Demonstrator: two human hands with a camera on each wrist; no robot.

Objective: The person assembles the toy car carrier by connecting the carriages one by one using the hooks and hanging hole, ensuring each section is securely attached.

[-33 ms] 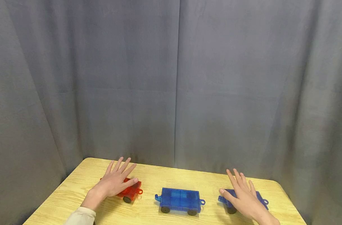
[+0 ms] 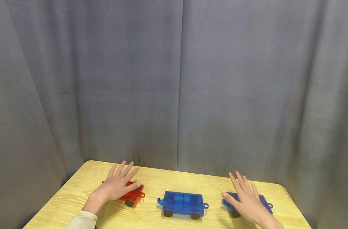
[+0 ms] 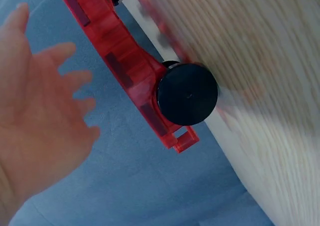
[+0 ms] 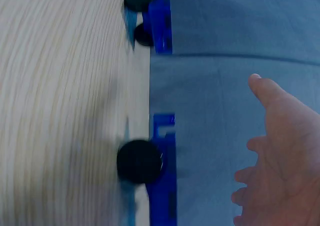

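Observation:
My left hand (image 2: 113, 187) hovers, fingers spread, over a translucent red toy train car (image 2: 137, 192) with black wheels, hiding part of it. The left wrist view shows a gap between the palm and that red car (image 3: 125, 61). At the right, my right hand (image 2: 246, 198) is held above a translucent blue toy train car (image 2: 266, 203), covering its middle. A gap separates palm and car (image 4: 164, 186) in the right wrist view. Between the hands stands a second blue car (image 2: 183, 203), with a hook on its left end and a ring on its right.
All three cars stand apart in a row on a light wood-grain table (image 2: 156, 179) with rounded far corners. Grey curtains (image 2: 128, 79) hang behind the table and along both sides.
My right hand has shifted very slightly to the left. The left hand's fingertips sit a touch lower, and the cars look unmoved.

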